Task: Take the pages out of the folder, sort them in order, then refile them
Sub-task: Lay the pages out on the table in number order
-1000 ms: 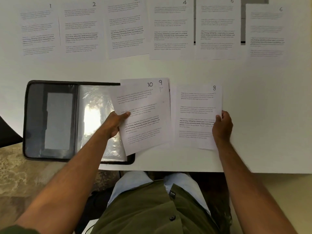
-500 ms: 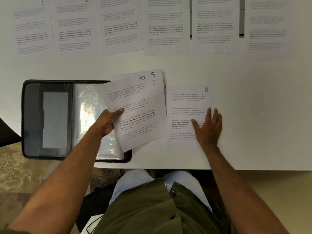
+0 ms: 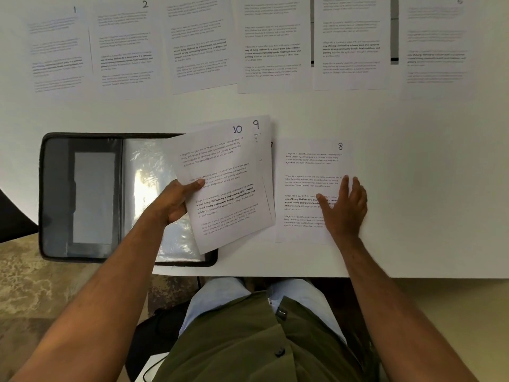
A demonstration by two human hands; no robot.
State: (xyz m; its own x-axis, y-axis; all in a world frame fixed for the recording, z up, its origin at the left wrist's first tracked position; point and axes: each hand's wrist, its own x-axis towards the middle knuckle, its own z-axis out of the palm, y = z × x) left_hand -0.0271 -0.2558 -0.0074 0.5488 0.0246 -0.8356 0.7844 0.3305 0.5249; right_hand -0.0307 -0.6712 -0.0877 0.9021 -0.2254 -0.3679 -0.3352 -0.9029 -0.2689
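Observation:
My left hand (image 3: pixel 176 202) grips a small fanned stack of pages, thumb on top. Page 10 (image 3: pixel 220 183) is uppermost, page 9 (image 3: pixel 257 125) peeks out behind it, and a sliver of another page shows at its right edge. The stack hangs over the open black folder (image 3: pixel 82 197), whose clear sleeve (image 3: pixel 148 172) shines at its right half. Page 8 (image 3: pixel 308 172) lies flat on the white table, and my right hand (image 3: pixel 344 208) presses on its lower right with fingers spread. Pages 1 (image 3: pixel 55 51), 2 (image 3: pixel 126 48) and several more lie in a row along the far side.
The white table (image 3: pixel 427 188) has its near edge just above my lap. Page 6 (image 3: pixel 435 45) ends the far row at the right. Patterned floor (image 3: pixel 41 293) shows at the lower left, beside the table's edge.
My right hand went from pinching page 8 at its right edge to lying flat on it. The left hand's stack tilted and shifted slightly left. The camera dipped a little.

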